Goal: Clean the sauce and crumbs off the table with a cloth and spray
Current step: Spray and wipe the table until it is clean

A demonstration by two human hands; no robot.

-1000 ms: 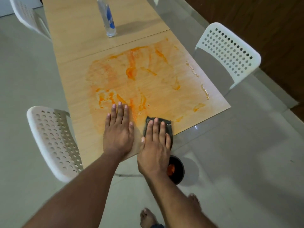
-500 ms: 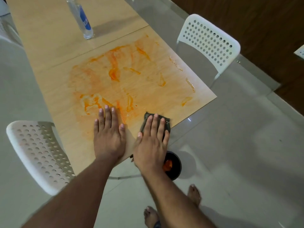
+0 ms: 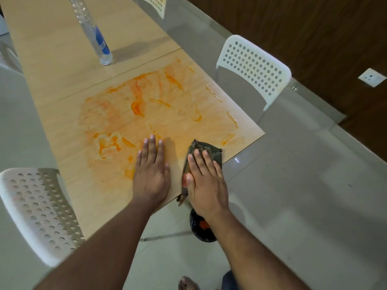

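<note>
right hand (image 3: 206, 183) flat, fingers straight, pressing dark cloth (image 3: 206, 152) at near bench (image 3: 62, 65) edge, likely dragging sauce (image 3: 136, 107) off; left hand (image 3: 151, 174) spread flat alongside, bracing; spray bottle (image 3: 95, 36) far back.

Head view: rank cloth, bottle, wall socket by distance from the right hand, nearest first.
From the right hand:
1. cloth, pressed under its fingers at the table's near corner.
2. bottle, upright far up the table, to the left.
3. wall socket, on the far right wall.

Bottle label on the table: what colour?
Blue with white print, on the clear bottle; head view.
</note>
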